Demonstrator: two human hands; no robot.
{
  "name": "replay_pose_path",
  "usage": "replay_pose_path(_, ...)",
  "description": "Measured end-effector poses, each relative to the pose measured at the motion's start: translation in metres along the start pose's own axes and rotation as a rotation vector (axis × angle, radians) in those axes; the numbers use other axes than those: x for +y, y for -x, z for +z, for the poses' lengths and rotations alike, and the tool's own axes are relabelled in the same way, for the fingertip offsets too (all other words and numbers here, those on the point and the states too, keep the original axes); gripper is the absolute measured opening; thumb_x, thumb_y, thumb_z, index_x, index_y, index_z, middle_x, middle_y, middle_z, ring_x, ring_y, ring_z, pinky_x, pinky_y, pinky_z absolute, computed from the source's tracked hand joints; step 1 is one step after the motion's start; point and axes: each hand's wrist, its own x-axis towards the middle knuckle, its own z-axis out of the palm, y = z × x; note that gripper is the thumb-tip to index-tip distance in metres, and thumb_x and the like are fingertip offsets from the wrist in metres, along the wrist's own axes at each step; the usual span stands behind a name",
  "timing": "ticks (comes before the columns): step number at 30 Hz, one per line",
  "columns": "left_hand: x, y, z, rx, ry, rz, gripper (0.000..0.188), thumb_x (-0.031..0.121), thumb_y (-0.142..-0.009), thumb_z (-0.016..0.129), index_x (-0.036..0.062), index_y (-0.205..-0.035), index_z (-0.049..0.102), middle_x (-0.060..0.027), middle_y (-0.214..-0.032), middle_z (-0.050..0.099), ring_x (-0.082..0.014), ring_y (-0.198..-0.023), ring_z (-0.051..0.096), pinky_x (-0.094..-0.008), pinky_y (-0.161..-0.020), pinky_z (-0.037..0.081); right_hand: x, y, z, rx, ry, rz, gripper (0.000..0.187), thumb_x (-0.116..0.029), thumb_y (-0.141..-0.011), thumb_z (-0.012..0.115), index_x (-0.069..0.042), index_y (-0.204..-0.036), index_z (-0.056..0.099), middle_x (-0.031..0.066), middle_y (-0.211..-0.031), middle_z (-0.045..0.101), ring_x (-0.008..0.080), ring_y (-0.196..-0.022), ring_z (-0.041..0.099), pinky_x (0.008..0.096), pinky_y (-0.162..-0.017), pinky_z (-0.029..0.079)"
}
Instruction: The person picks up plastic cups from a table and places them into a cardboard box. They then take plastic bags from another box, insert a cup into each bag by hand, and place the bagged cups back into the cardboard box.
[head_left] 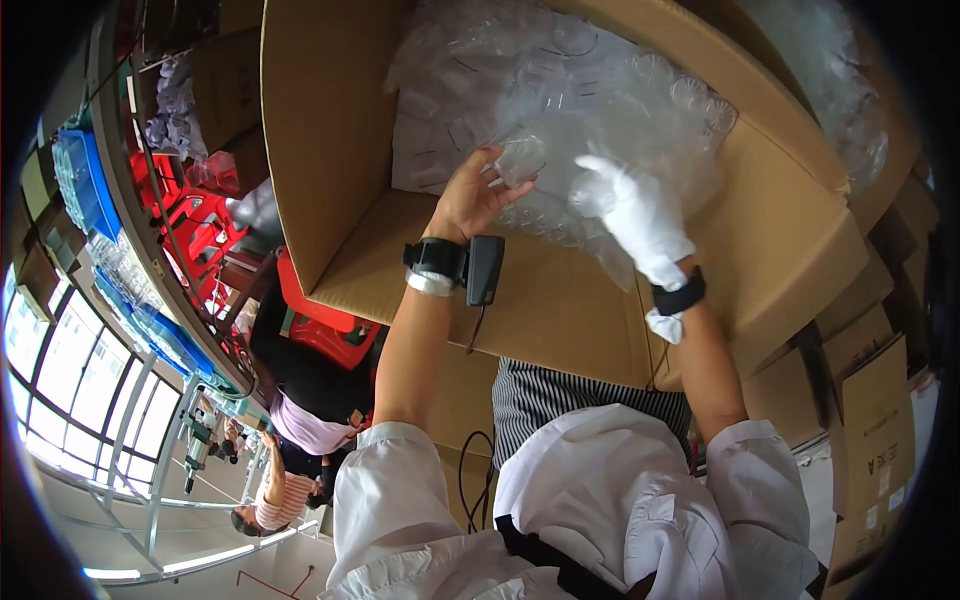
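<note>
My bare left hand (pixel 472 197) has its fingers curled around a clear plastic cup-like piece (pixel 522 157), held above the inside of a large cardboard box (pixel 345 120). To its right is my right hand (pixel 635 212), in a white glove, with the fingertips stretched out to the left. Right by those fingertips is a clear, rounded plastic piece (pixel 588 196); whether the hand grips it I cannot make out. A thin clear plastic bag (pixel 640 125) lies crumpled under and behind the gloved hand. Rows of clear plastic cups (pixel 440 125) fill the box bottom.
The box's near flap (pixel 560 345) lies toward my body. Flattened and stacked cartons (pixel 875 430) stand at the right. On the left are red plastic stools (pixel 325 310), blue trays (pixel 90 185) along a bench, and people (pixel 285 500) farther off.
</note>
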Motion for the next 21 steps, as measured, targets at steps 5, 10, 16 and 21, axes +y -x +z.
replay_pose_path(5, -0.007, 0.004, 0.014, 0.0, 0.002, 0.131, 0.028, 0.021, -0.085, 0.05, 0.0009, -0.105, 0.047, -0.0095, -0.11, 0.047, -0.0234, -0.09, 0.055, -0.0389, -0.081, 0.052, 0.003, -0.036, 0.047, 0.345, -0.248, -0.149, 0.029, -0.021, -0.076, 0.065, -0.016, -0.104, 0.06, 0.0113, -0.077, 0.062, 0.0268, -0.068, 0.06, 0.0366, -0.059, 0.046)
replay_pose_path(10, -0.004, 0.005, 0.014, 0.085, -0.001, 0.195, 0.026, 0.02, -0.084, 0.053, 0.0036, -0.104, 0.048, -0.0072, -0.104, 0.05, -0.0196, -0.086, 0.054, -0.0367, -0.075, 0.052, -0.005, -0.055, 0.043, 0.321, -0.115, -0.307, 0.017, -0.018, -0.077, 0.062, -0.012, -0.093, 0.06, 0.0084, -0.073, 0.06, 0.0256, -0.067, 0.061, 0.0354, -0.056, 0.048)
replay_pose_path(16, 0.001, -0.002, -0.013, 0.165, -0.048, 0.301, 0.032, 0.024, -0.082, 0.057, 0.0064, -0.107, 0.048, -0.0055, -0.102, 0.052, -0.0164, -0.085, 0.053, -0.0334, -0.069, 0.048, -0.036, -0.069, 0.033, 0.323, 0.279, -0.43, 0.009, -0.015, -0.077, 0.055, -0.012, -0.085, 0.059, 0.0057, -0.066, 0.057, 0.022, -0.063, 0.06, 0.0339, -0.053, 0.047)
replay_pose_path(21, 0.001, -0.004, -0.011, 0.314, -0.21, 0.387, 0.036, 0.027, -0.08, 0.06, 0.0078, -0.108, 0.049, -0.0051, -0.101, 0.051, -0.0149, -0.081, 0.05, -0.0315, -0.069, 0.045, -0.04, -0.078, 0.039, 0.298, 0.362, -0.503, 0.009, -0.012, -0.078, 0.055, -0.01, -0.084, 0.06, 0.0046, -0.066, 0.057, 0.0193, -0.062, 0.06, 0.0327, -0.053, 0.047)
